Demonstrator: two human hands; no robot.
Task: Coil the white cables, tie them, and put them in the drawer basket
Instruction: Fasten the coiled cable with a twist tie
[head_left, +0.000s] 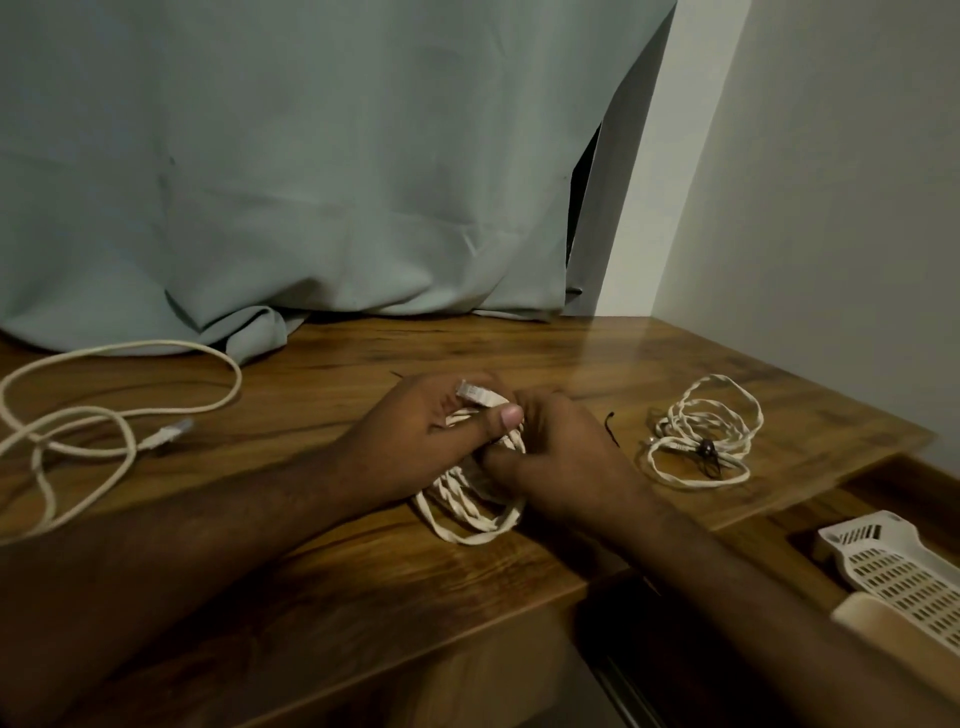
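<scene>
A coiled white cable (470, 512) lies at the middle of the wooden table (322, 561), its loops sticking out toward me below both hands. My left hand (431, 431) grips the top of the coil, with the clear plug end poking out above the thumb. My right hand (561, 457) pinches the same coil from the right, and a thin dark tie (612, 427) juts out just past its knuckles. To the right lies a second coiled white cable (701, 436), bound with a dark tie. A loose uncoiled white cable (93, 415) sprawls at the far left.
A white slotted drawer basket (893, 566) sits in the open drawer at the lower right, below the table edge. A grey-green curtain (311, 182) hangs behind the table and bunches on its back edge. A white wall closes the right side.
</scene>
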